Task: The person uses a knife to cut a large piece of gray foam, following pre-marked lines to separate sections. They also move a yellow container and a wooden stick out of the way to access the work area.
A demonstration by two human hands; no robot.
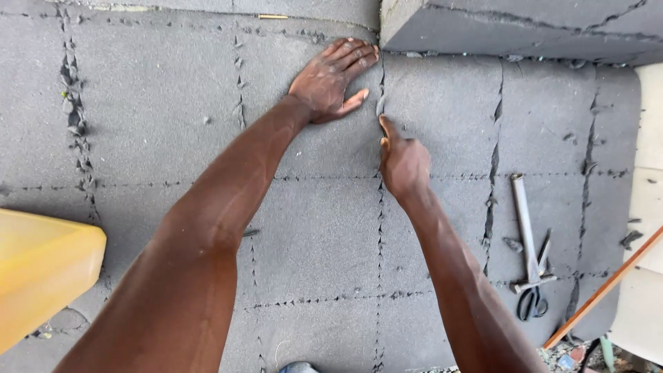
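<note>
A wide grey foam sheet (138, 103), pieced from squares along ragged seams, fills the view, with a thick grey foam block (511, 24) lying on its far edge. A yellow plastic container (41, 269) sits at the near left. The left hand (331, 79) lies open and flat on the foam beside a seam. The right hand (402, 162) is closed, thumb pressed into that seam; whether it grips anything cannot be told. Metal shears (530, 255) rest at right, well apart.

Grey foam sheet (173, 103) lying flat, scored into squares (crumbs along the cuts), ragged vertical seam (380, 207) running down its middle, edges fraying
</note>
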